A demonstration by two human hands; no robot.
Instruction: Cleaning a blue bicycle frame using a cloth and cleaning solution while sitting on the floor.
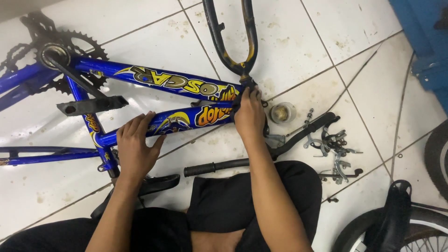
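Bike frame (154, 81) lies on the floor (289, 42) — brake parts (333, 144) right of it.

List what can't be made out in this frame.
- Head view: right hand covers the head tube where the fork joins; its grip is unclear.
- Bike frame rear cut off by left edge.
- Small cup: contents too small.
- Wheel cut off at bottom right.

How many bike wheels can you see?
2, both only partly in view: one wheel pokes in at the right edge, and another wheel sits in the bottom right corner behind a black saddle. More may lie outside the picture.
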